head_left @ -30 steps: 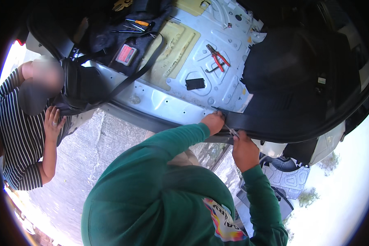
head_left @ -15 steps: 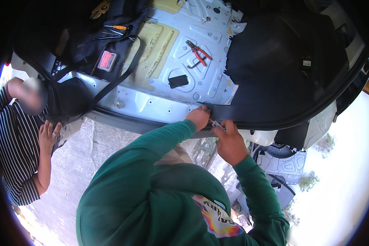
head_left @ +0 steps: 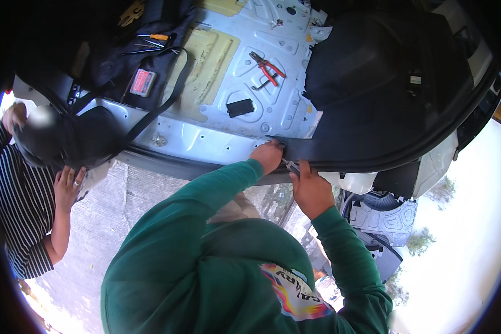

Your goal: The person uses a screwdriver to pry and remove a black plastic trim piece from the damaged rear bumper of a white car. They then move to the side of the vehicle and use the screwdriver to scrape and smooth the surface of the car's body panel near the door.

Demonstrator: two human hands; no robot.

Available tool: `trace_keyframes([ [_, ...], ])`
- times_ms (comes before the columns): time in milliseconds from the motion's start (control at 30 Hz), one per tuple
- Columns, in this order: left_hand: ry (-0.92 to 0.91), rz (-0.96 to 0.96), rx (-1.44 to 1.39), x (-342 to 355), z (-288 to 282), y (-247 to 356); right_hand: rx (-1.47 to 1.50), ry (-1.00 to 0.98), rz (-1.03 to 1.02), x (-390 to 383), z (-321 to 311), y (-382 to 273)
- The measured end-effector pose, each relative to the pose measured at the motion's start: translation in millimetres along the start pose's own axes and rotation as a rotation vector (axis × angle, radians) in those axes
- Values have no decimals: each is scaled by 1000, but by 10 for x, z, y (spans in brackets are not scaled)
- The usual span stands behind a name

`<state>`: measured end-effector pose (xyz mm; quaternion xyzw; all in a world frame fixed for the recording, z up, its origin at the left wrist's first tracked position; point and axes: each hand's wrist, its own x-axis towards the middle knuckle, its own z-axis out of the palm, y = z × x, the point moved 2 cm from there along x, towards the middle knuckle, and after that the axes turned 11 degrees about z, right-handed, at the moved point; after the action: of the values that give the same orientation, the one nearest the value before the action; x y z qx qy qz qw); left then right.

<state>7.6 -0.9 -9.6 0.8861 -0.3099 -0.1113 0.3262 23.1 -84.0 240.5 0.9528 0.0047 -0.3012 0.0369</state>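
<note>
My left hand (head_left: 267, 156) is closed at the sill of an open vehicle, where the black trim (head_left: 339, 147) meets bare metal floor (head_left: 284, 111); what its fingers pinch is too small to make out. Just right of it, my right hand (head_left: 313, 192) grips a small silver-grey metal tool (head_left: 290, 166), whose tip reaches toward my left fingers at the trim's edge. Above my hands, red-handled pliers (head_left: 268, 71), a bent dark rod (head_left: 260, 85) and a small black rectangular piece (head_left: 240, 107) lie on that floor.
A co-worker in a striped top (head_left: 19, 211) bends at the left, a hand resting near a black padded bag (head_left: 94, 133) with straps. An orange-handled screwdriver (head_left: 158, 37) and a red-labelled case (head_left: 143, 82) lie on dark lining. Below right are removed panels (head_left: 384, 220) on pale ground.
The view has shifted, so the vehicle sits further left and higher. My hands stay at the trim edge with the tool, my right fingers slightly resettled. The co-worker's head has dipped lower.
</note>
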Motion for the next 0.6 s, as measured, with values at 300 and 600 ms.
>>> trace_keyframes([
  [300, -125, -298, -277, 156, -410, 48, 86, 141, -48, -227, -124, 133],
  [600, -213, -197, -182, 244, -314, -167, 611, 114, 213, -439, 17, 759],
])
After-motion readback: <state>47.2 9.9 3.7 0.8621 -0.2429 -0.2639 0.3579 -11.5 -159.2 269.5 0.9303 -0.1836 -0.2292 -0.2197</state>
